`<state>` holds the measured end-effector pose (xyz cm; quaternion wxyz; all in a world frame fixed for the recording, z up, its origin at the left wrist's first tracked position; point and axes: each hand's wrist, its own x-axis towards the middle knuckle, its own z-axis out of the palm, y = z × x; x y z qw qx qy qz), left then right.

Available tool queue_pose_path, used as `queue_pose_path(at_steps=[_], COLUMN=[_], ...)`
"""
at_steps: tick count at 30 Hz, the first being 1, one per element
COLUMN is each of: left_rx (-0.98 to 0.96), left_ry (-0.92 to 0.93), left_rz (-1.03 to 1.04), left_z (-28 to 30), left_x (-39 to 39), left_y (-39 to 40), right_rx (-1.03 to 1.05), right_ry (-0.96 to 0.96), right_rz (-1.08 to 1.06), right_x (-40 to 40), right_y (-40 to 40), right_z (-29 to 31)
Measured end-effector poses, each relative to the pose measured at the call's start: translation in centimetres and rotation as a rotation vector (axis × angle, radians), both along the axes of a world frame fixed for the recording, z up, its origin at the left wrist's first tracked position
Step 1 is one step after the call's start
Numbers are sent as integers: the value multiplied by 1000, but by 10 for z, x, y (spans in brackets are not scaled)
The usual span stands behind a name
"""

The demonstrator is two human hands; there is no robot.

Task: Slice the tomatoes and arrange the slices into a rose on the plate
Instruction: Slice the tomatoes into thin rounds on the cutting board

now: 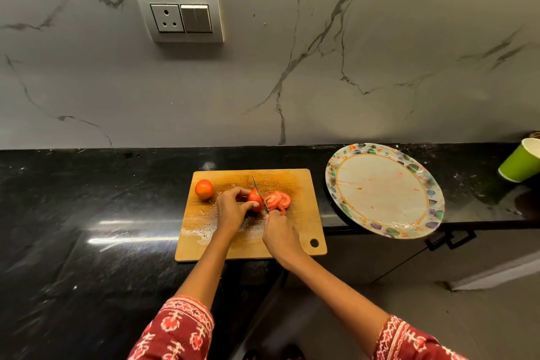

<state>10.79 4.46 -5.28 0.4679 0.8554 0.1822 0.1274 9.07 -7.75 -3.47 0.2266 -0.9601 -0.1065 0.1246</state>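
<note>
Tomato being sliced [254, 199]: red, glossy, part cut away, lying at the centre of the chopping board [295, 231].

Nearest, at 6 o'clock: two red patterned sleeves [178, 327] with bare forearms reaching forward. Black polished stone counter [87, 242] below, speckled, streaked with glare.

On the board, right hand [279, 235] at 5 o'clock of the tomato, fingers clenched round the handle of a knife [258, 191]; handle itself hidden in the fist. Thin steel blade running away toward 12 o'clock, edge down against the tomato's right face. Left hand [230, 207] at 9 o'clock of the tomato, fingers [242, 192] curled over its top, thumb pressed against its near side, gripping it firmly.

Rectangular wooden board with rounded corners, a round hole at its near right corner, wet and seed-flecked across the middle. Cut slices [279, 200] just beside the blade at 3 o'clock, flat, round, pale-fleshed, leaning on one another. Whole tomato [204, 189] at the board's far left corner, round, smooth, orange-red.

At 2 o'clock from the board: round plate [432, 199] with a floral rim, juice-smeared, overhanging the counter edge. Farther right, green paper cup [518, 161], tilted. Beyond, grey veined marble wall with a metal socket plate [179, 16].
</note>
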Motion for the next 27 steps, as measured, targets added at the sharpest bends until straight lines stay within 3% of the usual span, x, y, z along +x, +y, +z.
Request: queue_pose_path(at_steps=[27], left_rx=[34], left_ry=[-4], left_rz=[-45], left_z=[-4], left_x=[7], left_y=[5], right_rx=[-24], right_ry=[-28], right_rz=[152], right_x=[14], right_y=[-14], right_z=[-15])
